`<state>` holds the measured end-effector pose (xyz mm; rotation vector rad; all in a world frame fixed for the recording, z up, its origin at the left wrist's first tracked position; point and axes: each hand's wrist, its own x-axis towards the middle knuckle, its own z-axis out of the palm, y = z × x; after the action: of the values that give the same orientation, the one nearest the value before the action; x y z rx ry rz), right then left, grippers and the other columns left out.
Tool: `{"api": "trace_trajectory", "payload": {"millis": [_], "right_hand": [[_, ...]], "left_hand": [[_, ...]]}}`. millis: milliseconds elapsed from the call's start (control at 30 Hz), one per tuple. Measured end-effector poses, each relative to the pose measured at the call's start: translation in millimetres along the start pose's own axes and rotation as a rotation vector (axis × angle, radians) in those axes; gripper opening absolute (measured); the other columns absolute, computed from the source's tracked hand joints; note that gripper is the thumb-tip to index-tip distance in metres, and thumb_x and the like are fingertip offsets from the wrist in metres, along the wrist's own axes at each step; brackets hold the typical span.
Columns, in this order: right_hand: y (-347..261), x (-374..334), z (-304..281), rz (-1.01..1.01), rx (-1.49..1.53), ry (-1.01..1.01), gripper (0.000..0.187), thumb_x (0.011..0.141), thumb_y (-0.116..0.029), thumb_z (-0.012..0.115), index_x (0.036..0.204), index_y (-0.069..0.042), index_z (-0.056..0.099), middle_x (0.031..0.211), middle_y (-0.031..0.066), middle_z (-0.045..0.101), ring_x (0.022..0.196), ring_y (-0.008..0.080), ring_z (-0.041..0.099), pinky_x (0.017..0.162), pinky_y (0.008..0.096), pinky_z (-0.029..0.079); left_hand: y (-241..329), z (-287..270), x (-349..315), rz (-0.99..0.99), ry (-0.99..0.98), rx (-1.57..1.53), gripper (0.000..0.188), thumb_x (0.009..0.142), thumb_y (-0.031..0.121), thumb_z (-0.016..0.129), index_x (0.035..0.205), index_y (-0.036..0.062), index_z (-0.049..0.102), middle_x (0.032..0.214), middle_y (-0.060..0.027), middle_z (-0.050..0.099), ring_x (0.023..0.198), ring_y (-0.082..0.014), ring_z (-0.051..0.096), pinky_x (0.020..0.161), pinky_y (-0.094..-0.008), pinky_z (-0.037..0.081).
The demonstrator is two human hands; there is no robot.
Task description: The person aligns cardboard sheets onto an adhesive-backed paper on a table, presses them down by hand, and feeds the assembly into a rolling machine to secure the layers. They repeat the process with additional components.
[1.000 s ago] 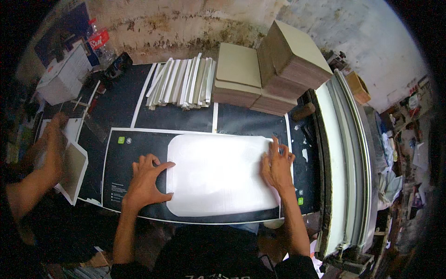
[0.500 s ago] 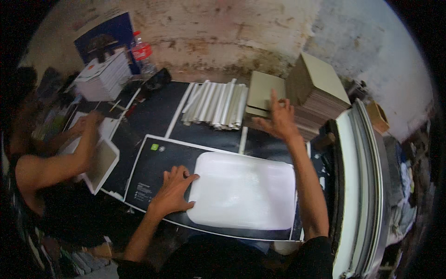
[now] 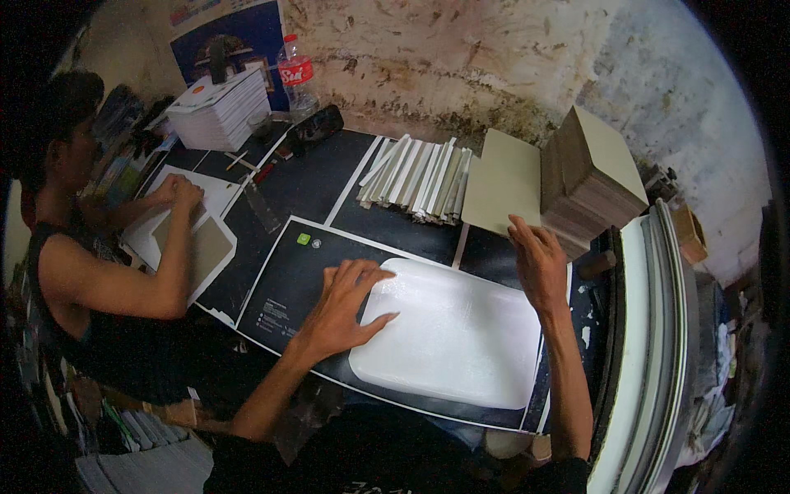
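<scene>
A glossy white rectangular panel with rounded corners (image 3: 453, 337), like a shallow tray, lies on the black-covered table in front of me. Over its left edge my left hand (image 3: 341, 309) is open, thumb and fingers spread apart, holding nothing. At the right, my right hand (image 3: 539, 263) has its fingertips at the near right corner of a greyish-beige board (image 3: 502, 181). The board slants toward me in front of a stack; the thumb's grip on it is partly hidden. A taller stack of the same boards (image 3: 588, 177) stands just right of it.
White and grey strips (image 3: 415, 177) lie in a pile left of the boards. A co-worker (image 3: 107, 255) handles a board and white sheet at the left. Behind are a book stack (image 3: 218, 111), a plastic bottle (image 3: 296, 74) and a dark phone (image 3: 317, 125). Curved upright sheets (image 3: 650, 329) border the right.
My right hand has drawn back toward me from above the boards, and the top board has come nearer with it. My left hand has shifted over the white panel's edge. The view has shifted.
</scene>
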<state>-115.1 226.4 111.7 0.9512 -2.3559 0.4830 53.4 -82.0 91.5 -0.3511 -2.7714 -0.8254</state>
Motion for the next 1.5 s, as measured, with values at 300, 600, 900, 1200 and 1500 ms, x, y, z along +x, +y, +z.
{"api": "trace_trajectory", "payload": {"millis": [300, 600, 900, 1200, 1500], "right_hand": [[-93, -12, -94, -0.086, 0.212, 0.395, 0.035, 0.079, -0.006, 0.084, 0.112, -0.005, 0.073, 0.1, 0.0089, 0.077, 0.089, 0.0247, 0.075, 0.078, 0.0351, 0.06], [-91, -109, -18, 0.917, 1.032, -0.459, 0.034, 0.081, -0.016, 0.088, 0.1, 0.009, 0.075, 0.073, 0.0146, 0.074, 0.061, 0.0147, 0.069, 0.061, 0.0304, 0.057], [-99, -115, 11, 0.894, 0.765, -0.543, 0.028, 0.08, -0.013, 0.087, 0.095, 0.008, 0.077, 0.068, 0.0088, 0.072, 0.061, 0.0112, 0.068, 0.06, 0.0266, 0.056], [-102, -115, 13, 0.889, 0.653, -0.572, 0.031, 0.075, -0.014, 0.091, 0.095, 0.006, 0.078, 0.069, 0.0103, 0.074, 0.059, 0.0117, 0.067, 0.059, 0.0286, 0.056], [-102, -123, 22, 0.857, 0.637, -0.556, 0.028, 0.077, -0.013, 0.089, 0.094, 0.005, 0.078, 0.068, 0.0117, 0.073, 0.059, 0.0139, 0.069, 0.058, 0.0296, 0.058]], "left_hand": [[28, 19, 30, -0.092, 0.244, -0.554, 0.047, 0.087, 0.014, 0.082, 0.128, 0.001, 0.065, 0.117, -0.015, 0.073, 0.108, -0.0223, 0.07, 0.095, -0.0367, 0.055], [31, 60, -11, -0.565, 0.205, -0.943, 0.043, 0.094, 0.015, 0.076, 0.126, -0.0017, 0.052, 0.113, -0.0196, 0.07, 0.102, -0.02, 0.069, 0.089, -0.0345, 0.057], [13, 75, -41, -0.413, 0.003, -0.335, 0.106, 0.064, 0.028, 0.098, 0.147, -0.0046, 0.04, 0.13, -0.0226, 0.053, 0.122, -0.0309, 0.056, 0.1, -0.0447, 0.051], [13, 74, -44, -0.343, -0.098, -0.137, 0.127, 0.054, 0.042, 0.1, 0.151, -0.0088, 0.037, 0.128, -0.0224, 0.052, 0.119, -0.0327, 0.054, 0.099, -0.0508, 0.04], [4, 84, -53, -0.312, -0.086, -0.101, 0.13, 0.055, 0.051, 0.099, 0.152, -0.0083, 0.036, 0.128, -0.0257, 0.052, 0.121, -0.0345, 0.052, 0.103, -0.0556, 0.032]]}}
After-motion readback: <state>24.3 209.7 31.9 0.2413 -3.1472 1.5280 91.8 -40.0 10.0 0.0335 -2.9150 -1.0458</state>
